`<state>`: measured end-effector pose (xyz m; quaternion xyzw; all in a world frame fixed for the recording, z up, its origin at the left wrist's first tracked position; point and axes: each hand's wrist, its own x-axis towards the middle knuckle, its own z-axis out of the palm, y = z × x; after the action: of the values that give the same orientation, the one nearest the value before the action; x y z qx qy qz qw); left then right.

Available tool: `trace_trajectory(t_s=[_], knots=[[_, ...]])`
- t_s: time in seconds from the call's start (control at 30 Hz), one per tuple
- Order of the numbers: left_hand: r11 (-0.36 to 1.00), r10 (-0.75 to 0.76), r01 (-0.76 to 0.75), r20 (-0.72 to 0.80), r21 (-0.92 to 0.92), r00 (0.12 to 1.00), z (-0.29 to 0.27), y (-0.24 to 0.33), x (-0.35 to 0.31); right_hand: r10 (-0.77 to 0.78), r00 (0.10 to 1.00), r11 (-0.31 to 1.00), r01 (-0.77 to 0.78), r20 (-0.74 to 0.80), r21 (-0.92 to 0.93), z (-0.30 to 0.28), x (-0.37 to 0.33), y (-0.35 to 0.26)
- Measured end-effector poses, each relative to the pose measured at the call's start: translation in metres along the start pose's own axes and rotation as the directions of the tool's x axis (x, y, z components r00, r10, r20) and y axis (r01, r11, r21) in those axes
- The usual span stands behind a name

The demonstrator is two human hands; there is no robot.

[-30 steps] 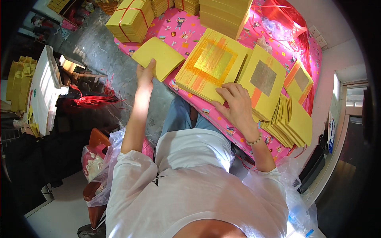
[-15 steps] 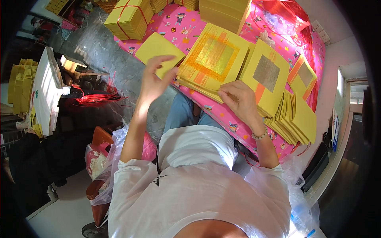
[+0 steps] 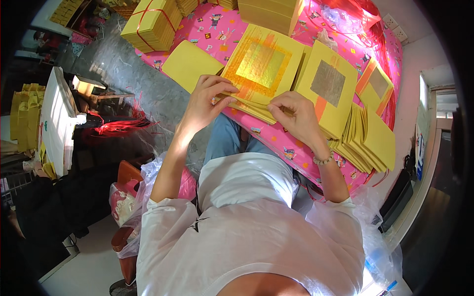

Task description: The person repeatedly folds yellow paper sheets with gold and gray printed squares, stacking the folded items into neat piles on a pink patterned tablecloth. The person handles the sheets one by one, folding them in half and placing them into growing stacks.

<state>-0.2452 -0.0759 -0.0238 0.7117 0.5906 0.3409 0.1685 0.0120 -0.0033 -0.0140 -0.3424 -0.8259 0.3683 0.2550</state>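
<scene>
Right, both hands are on the near edge of the yellow paper stack point(image 3: 252, 44), upper centre of the frame. The left hand point(image 3: 210, 98) is at its lower-left corner, thumb and forefinger nearly together, pinching the edge of the top sheet point(image 3: 261, 61), gold panel facing up; the other fingers are loosely bent. The right hand point(image 3: 295, 114) is at the lower-right corner, fingers curled, thumb and forefinger drawn close on the same edge. Between them that edge bows up slightly, with a thin gap under it.

Room to move: a narrow strip of pink cloth point(image 3: 276, 140) runs between the stack and the table's near edge; the person's legs in blue trousers point(image 3: 223, 140) are just below. Left side is looser, with grey floor point(image 3: 121, 54) past the table edge. Right side is tight: a silver-panel stack point(image 3: 326, 81) sits just beside, fanned folded papers point(image 3: 358, 130) below it. A folded yellow sheet point(image 3: 191, 65) lies near the left hand, partly hidden behind it.

Surface: pink cloth printed with cartoon figures. Tied yellow bundle point(image 3: 152, 24) at upper left, tall yellow block point(image 3: 269, 15) at top centre, red plastic strands point(image 3: 380, 47) at upper right.

Room: white slab point(image 3: 54, 121) and red string point(image 3: 121, 126) at left, brown chair point(image 3: 129, 172) at lower left, wall sockets point(image 3: 395, 27) at upper right.
</scene>
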Motion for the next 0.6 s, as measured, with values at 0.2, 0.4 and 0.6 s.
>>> trace_trajectory(t_s=[0.2,0.4,0.6], knots=[[0.999,-0.036,0.036,0.013,-0.022,0.999,0.0008,0.0009,-0.0012,0.018,1.0,1.0,-0.018,0.0,-0.011,0.0012,0.0011,-0.0007],[0.999,-0.022,0.022,0.024,-0.023,0.999,0.0004,0.0002,-0.0007,0.061,0.998,0.998,-0.061,0.001,0.007,0.0025,0.0037,-0.0024],[0.999,-0.032,0.033,0.035,-0.021,0.999,0.0001,-0.0002,-0.0009,0.081,0.997,0.997,-0.081,-0.002,-0.014,0.0032,0.0052,-0.0056]])
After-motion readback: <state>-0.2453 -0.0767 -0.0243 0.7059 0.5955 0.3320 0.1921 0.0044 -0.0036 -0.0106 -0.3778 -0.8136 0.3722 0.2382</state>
